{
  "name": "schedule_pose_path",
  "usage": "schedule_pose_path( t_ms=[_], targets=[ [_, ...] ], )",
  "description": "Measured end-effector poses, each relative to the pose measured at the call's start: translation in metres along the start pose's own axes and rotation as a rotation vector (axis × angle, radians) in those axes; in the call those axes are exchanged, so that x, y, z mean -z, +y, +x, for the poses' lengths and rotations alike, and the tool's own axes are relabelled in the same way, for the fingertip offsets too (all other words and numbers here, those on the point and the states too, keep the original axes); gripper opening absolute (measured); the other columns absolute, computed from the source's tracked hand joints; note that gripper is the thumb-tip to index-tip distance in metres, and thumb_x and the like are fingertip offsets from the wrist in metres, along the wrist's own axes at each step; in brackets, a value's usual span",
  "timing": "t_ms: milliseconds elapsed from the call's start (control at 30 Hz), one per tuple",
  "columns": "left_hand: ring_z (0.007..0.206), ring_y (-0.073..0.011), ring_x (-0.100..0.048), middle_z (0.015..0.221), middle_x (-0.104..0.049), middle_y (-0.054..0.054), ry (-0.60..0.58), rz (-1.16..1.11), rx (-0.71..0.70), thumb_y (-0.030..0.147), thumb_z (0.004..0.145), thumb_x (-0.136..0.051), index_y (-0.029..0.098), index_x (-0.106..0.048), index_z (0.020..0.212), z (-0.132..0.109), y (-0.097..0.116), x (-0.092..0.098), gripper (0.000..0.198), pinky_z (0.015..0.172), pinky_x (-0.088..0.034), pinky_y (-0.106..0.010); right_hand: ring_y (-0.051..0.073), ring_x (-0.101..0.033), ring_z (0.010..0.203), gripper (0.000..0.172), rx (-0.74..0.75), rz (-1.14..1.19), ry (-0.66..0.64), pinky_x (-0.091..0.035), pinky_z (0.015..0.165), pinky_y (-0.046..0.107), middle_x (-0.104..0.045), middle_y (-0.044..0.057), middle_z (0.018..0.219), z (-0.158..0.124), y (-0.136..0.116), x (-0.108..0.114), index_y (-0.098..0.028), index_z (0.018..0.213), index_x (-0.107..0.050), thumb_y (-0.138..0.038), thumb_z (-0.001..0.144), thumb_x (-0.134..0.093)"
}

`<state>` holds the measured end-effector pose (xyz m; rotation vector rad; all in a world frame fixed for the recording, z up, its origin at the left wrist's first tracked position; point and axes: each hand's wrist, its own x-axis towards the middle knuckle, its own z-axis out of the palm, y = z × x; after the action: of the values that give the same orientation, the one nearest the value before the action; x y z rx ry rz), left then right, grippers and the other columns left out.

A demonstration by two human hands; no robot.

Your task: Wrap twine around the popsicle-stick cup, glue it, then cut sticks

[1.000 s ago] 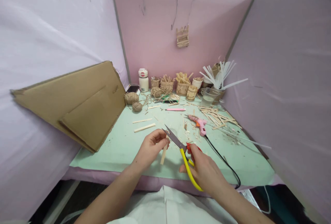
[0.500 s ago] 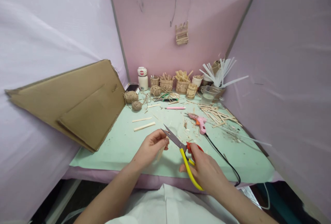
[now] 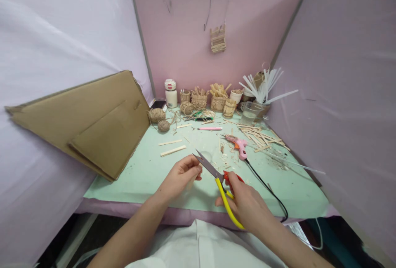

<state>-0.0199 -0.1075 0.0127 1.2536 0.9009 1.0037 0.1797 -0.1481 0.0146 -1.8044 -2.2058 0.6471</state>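
Observation:
My right hand [image 3: 243, 202] is wrapped round the yellow and red handles of the scissors [image 3: 210, 168], whose blades are slightly parted and point up and left. The tips lie beside the fingers of my left hand [image 3: 184, 174]. Those fingers are pinched together, and what they hold, if anything, is too small or hidden to name. Beyond my left hand, two pale wooden strips [image 3: 173, 151] lie on the green table cover. A pink glue gun [image 3: 238, 145] rests to the right, past the scissors.
Cardboard sheets [image 3: 105, 128] lean at the left. Wooden sticks [image 3: 256, 136] are heaped at the right, near a clear cup [image 3: 250, 113]. Twine balls [image 3: 157, 115], a white bottle [image 3: 170, 94] and stick-filled pots [image 3: 218, 102] stand behind. The glue gun's black cord [image 3: 266, 186] runs towards the front edge.
A thin wooden strip seen hanging below my left fingers earlier no longer shows. Both hands and the scissors have barely moved.

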Motion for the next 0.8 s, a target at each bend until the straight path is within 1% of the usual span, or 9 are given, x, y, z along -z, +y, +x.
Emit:
schedule_pose_path(
  t_ms=[133, 300, 400, 500, 600, 700, 800],
  targets=[
    [0.068, -0.0094, -0.050, 0.070, -0.051, 0.003, -0.006, 0.006, 0.002, 0.026, 0.080, -0.056, 0.017, -0.058, 0.083, -0.001, 0.000, 0.000, 0.010, 0.072, -0.047, -0.026, 0.021, -0.060, 0.065, 0.024, -0.012, 0.002, -0.012, -0.028, 0.054, 0.024, -0.066, 0.003, 0.081, 0.000, -0.001, 0.001, -0.024, 0.088, -0.037, -0.039, 0.081, -0.055],
    [0.068, -0.0094, -0.049, 0.071, -0.050, 0.003, 0.000, 0.009, 0.029, 0.029, 0.078, -0.058, 0.017, -0.057, 0.079, -0.001, 0.002, 0.000, 0.012, 0.071, -0.047, -0.026, 0.020, -0.060, 0.065, 0.016, -0.012, 0.135, -0.064, -0.030, 0.056, 0.024, -0.069, 0.000, 0.073, -0.002, -0.001, 0.003, -0.025, 0.087, -0.034, -0.027, 0.082, -0.049],
    [0.068, -0.0094, -0.049, 0.071, -0.049, 0.003, 0.002, 0.000, 0.041, 0.031, 0.076, -0.060, 0.017, -0.056, 0.077, -0.001, 0.003, -0.001, 0.014, 0.070, -0.047, -0.026, 0.019, -0.061, 0.065, 0.012, 0.013, 0.203, -0.093, -0.031, 0.057, 0.024, -0.069, 0.000, 0.076, -0.003, 0.002, 0.004, -0.025, 0.086, -0.032, -0.024, 0.083, -0.044],
    [0.067, -0.0093, -0.049, 0.072, -0.051, 0.002, 0.019, -0.011, 0.046, 0.033, 0.076, -0.062, 0.018, -0.059, 0.081, -0.001, 0.004, -0.002, 0.016, 0.068, -0.046, -0.024, 0.017, -0.058, 0.063, 0.011, 0.046, 0.286, -0.109, -0.032, 0.058, 0.025, -0.067, 0.000, 0.075, -0.001, 0.005, 0.005, -0.025, 0.083, -0.030, -0.025, 0.084, -0.041],
    [0.063, -0.0090, -0.048, 0.070, -0.052, 0.002, 0.053, 0.013, 0.067, 0.036, 0.076, -0.062, 0.017, -0.062, 0.088, 0.000, 0.006, -0.002, 0.022, 0.063, -0.044, -0.022, 0.015, -0.055, 0.062, 0.014, 0.055, 0.347, -0.104, -0.033, 0.057, 0.024, -0.065, -0.003, 0.071, 0.002, 0.009, 0.010, -0.025, 0.080, -0.029, -0.027, 0.083, -0.043],
    [0.061, -0.0094, -0.047, 0.070, -0.053, 0.001, 0.063, 0.058, 0.082, 0.036, 0.075, -0.062, 0.017, -0.064, 0.090, 0.000, 0.009, -0.001, 0.024, 0.060, -0.042, -0.022, 0.015, -0.052, 0.060, 0.018, 0.032, 0.321, -0.104, -0.031, 0.056, 0.023, -0.063, -0.004, 0.069, 0.002, 0.010, 0.015, -0.025, 0.079, -0.031, -0.028, 0.080, -0.048],
    [0.063, -0.0100, -0.047, 0.072, -0.055, 0.000, 0.033, 0.107, 0.072, 0.032, 0.074, -0.062, 0.016, -0.065, 0.086, 0.001, 0.013, 0.000, 0.020, 0.060, -0.042, -0.022, 0.014, -0.048, 0.057, 0.021, 0.021, 0.174, -0.076, -0.027, 0.053, 0.023, -0.058, -0.005, 0.068, 0.000, 0.009, 0.020, -0.025, 0.080, -0.034, -0.030, 0.077, -0.054]
  ],
)
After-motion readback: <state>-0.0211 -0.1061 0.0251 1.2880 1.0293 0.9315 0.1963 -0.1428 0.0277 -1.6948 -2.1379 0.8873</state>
